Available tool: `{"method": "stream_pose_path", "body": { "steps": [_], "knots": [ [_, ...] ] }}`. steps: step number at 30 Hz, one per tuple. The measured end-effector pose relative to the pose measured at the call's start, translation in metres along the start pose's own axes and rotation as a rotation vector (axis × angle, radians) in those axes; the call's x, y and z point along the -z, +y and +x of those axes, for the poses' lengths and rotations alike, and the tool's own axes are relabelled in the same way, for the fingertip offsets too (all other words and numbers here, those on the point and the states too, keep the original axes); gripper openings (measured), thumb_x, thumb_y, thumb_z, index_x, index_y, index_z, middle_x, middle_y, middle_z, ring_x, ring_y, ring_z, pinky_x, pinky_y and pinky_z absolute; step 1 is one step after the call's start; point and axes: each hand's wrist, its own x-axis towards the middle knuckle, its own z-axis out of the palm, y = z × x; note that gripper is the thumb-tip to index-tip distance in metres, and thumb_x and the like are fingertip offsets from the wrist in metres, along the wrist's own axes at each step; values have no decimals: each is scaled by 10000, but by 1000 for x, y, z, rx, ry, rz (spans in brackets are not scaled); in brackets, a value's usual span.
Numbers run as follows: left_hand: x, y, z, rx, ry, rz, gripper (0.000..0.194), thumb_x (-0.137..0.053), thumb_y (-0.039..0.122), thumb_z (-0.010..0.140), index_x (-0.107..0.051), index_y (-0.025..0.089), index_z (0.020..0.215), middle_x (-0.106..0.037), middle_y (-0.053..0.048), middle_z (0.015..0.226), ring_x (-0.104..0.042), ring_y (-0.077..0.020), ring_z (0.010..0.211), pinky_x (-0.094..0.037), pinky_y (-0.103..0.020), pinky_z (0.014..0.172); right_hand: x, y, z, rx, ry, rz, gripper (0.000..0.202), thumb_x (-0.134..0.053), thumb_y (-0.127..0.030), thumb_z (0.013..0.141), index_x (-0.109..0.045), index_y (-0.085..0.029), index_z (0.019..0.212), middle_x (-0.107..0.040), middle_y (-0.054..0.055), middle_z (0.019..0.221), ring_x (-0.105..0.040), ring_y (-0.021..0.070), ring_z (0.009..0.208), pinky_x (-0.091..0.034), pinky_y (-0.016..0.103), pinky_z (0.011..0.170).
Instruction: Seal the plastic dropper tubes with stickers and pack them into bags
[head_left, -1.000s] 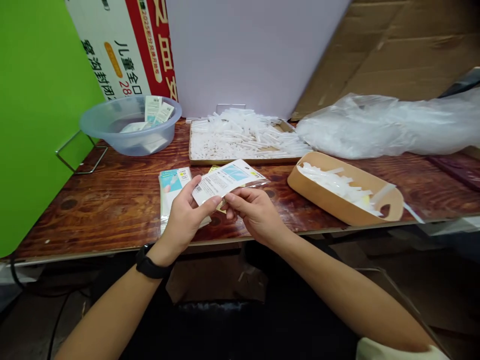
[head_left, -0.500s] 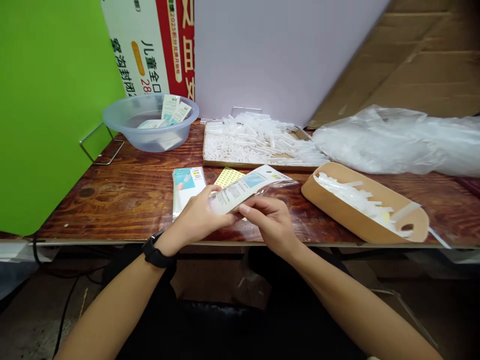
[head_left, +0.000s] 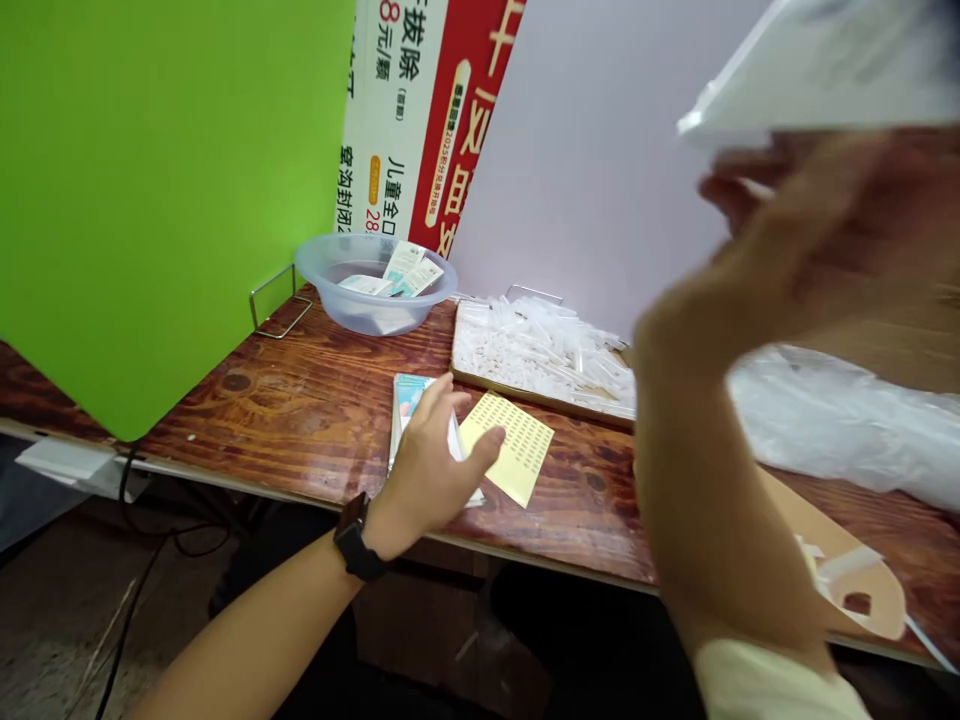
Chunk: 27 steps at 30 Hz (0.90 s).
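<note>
My left hand (head_left: pixel 439 455), a black watch (head_left: pixel 360 540) at its wrist, hovers by a stack of printed packets (head_left: pixel 405 398) with thumb and fingers apart. It partly covers the stack, and I cannot tell whether it touches. A yellow sheet of small stickers (head_left: pixel 521 445) lies beside the stack, near my thumb. High at the upper right, close to the camera, my right hand (head_left: pixel 817 230) is blurred and grips a white packet (head_left: pixel 847 80). That packet runs out of the frame at the top right.
A translucent basin (head_left: pixel 360 310) with several packets stands behind. To its right, a shallow cardboard tray (head_left: pixel 540 400) holds white tubes. A plastic bag (head_left: pixel 847 420) and a tan container (head_left: pixel 877 595), partly behind my right forearm, lie right. A green panel (head_left: pixel 172 190) borders the left.
My right hand has lifted the packet up and right, close to the camera. My left hand has let go of it and moved to the stack. The view has swung and tilted.
</note>
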Motion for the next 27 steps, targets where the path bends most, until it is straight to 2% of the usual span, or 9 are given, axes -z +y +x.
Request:
{"method": "stream_pose_path", "body": {
  "steps": [2, 5, 7, 9, 12, 15, 18, 22, 27],
  "knots": [
    [-5, -2, -5, -48, -57, 106, 385, -566, 377, 848, -564, 114, 1130, -428, -198, 1407, -391, -290, 1335, -327, -476, 1116, -49, 15, 15, 40, 29, 73, 248, -299, -460, 958, -415, -254, 885, -555, 33, 986, -595, 140, 922, -495, 323, 858],
    [-10, -5, -11, -90, -138, 204, 387, -556, 333, 846, -556, 91, 1148, -403, -215, 1423, -399, -310, 1329, -368, -485, 1097, -111, 60, 9, -152, -305, -55, 370, -330, -502, 965, -507, -198, 850, -631, 22, 796, -593, 93, 658, -516, 263, 684],
    [-9, -7, -14, -122, -150, 238, 366, -539, 321, 856, -553, 103, 1149, -399, -211, 1426, -395, -316, 1334, -379, -496, 1089, -131, 99, -3, -361, -847, -496, 426, -279, -463, 996, -558, -154, 909, -659, 44, 774, -619, 106, 677, -507, 248, 682],
    [-5, -8, -17, -138, -138, 254, 350, -531, 319, 861, -551, 116, 1145, -402, -209, 1423, -388, -328, 1338, -381, -516, 1084, -126, 138, -12, -419, -980, -684, 353, -425, -405, 969, -600, -111, 881, -672, 94, 777, -633, 142, 695, -508, 276, 701],
    [3, -9, -19, -138, -129, 246, 343, -538, 314, 857, -549, 126, 1143, -419, -211, 1411, -410, -341, 1319, -410, -532, 1057, -87, 185, -16, -462, -1131, -952, 262, -534, -329, 929, -625, -86, 891, -663, 107, 838, -638, 167, 776, -518, 333, 768],
    [7, -9, -21, -144, -139, 241, 345, -536, 289, 852, -538, 126, 1157, -432, -209, 1404, -434, -335, 1299, -444, -527, 1029, -43, 217, -19, -461, -1291, -1178, 231, -574, -329, 910, -616, -133, 1024, -637, 69, 1024, -621, 174, 912, -523, 383, 827],
    [5, -6, -23, -156, -156, 251, 341, -533, 277, 849, -540, 125, 1154, -449, -207, 1390, -456, -328, 1281, -467, -512, 1015, -20, 238, -26, -404, -1404, -1286, 249, -573, -318, 912, -603, -143, 1086, -609, 79, 1122, -603, 192, 990, -516, 405, 865],
    [-8, -1, -25, -183, -132, 256, 297, -548, 262, 823, -560, 129, 1089, -492, -202, 1352, -523, -318, 1211, -522, -486, 960, -25, 257, -28, -285, -1435, -1305, 257, -578, -317, 908, -601, -141, 1094, -606, 81, 1131, -595, 202, 1014, -504, 421, 885],
    [-18, -2, -26, -193, -89, 301, 286, -525, 184, 798, -549, 119, 1075, -519, -184, 1329, -564, -308, 1161, -558, -472, 911, -74, 274, -28, -117, -1281, -1194, 325, -524, -327, 935, -537, -139, 1201, -549, 110, 1225, -557, 227, 1084, -480, 431, 910]
  ]
}}
